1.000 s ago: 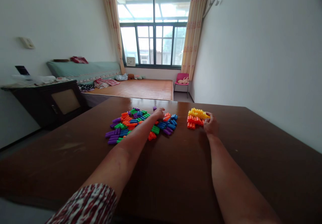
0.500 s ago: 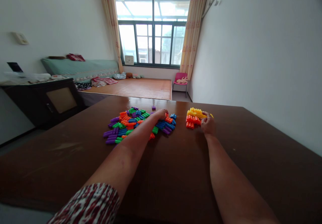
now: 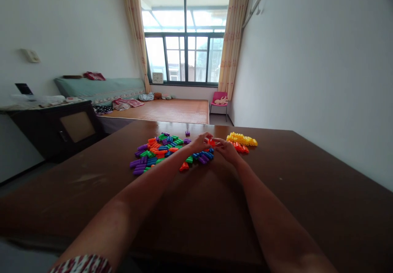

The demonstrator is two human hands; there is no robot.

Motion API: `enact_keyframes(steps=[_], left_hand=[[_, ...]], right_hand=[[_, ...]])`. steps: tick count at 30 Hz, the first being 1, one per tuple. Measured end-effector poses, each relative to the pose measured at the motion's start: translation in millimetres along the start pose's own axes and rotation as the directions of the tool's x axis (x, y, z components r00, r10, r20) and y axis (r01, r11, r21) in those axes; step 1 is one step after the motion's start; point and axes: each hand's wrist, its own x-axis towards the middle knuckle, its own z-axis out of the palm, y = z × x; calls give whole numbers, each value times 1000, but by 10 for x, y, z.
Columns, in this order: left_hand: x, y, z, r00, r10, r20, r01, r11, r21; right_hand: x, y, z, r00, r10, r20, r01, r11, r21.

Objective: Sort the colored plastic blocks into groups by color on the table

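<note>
My left hand [image 3: 202, 142] is closed on an orange plastic toy block [image 3: 211, 142] above the right edge of a mixed pile. From the other side, the fingertips of my right hand [image 3: 226, 149] meet the same block and pinch it. Beneath and left of my hands spreads the pile of purple, green, blue and orange blocks [image 3: 159, 154], partly hidden by my left forearm. Just right of my hands lie yellow blocks [image 3: 242, 138] in a group, with orange blocks [image 3: 239, 147] in front of them.
The blocks lie on a dark brown table [image 3: 196, 215]. A lone purple block [image 3: 187, 134] sits behind the pile, and a single orange block [image 3: 184, 166] at its front. Beyond the table are a bed [image 3: 172, 109], a pink chair [image 3: 219, 99] and a dark cabinet [image 3: 67, 125].
My right hand has moved left from the yellow and orange group to my left hand. My left hand has lifted an orange block from the pile. The view has tilted slightly up.
</note>
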Motion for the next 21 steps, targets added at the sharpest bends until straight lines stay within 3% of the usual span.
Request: enact_keyframes(steps=[6, 12, 15, 17, 18, 19, 21], left_hand=[[-140, 88, 24, 999, 0, 37, 8, 974, -228], [-183, 59, 116, 999, 14, 31, -7, 975, -221], [-181, 36, 134, 998, 37, 50, -27, 980, -196], [-194, 36, 120, 996, 75, 41, -68, 986, -155], [-210, 41, 103, 995, 92, 32, -88, 988, -126], [-234, 46, 81, 994, 107, 27, -104, 990, -100], [-308, 51, 21, 991, 128, 31, -125, 990, -70]], right_hand=[[-25, 37, -143, 999, 39, -33, -37, 996, 79], [-100, -97, -199, 977, 89, 193, -137, 958, 253], [-102, -68, -259, 972, 97, 216, -158, 944, 288], [-115, 81, -417, 988, 127, 88, -146, 955, 258], [-132, 195, -527, 987, 159, -29, -148, 962, 227], [-156, 327, -647, 965, 196, -172, -163, 968, 188], [-215, 607, -871, 863, 256, -436, -236, 967, 100]])
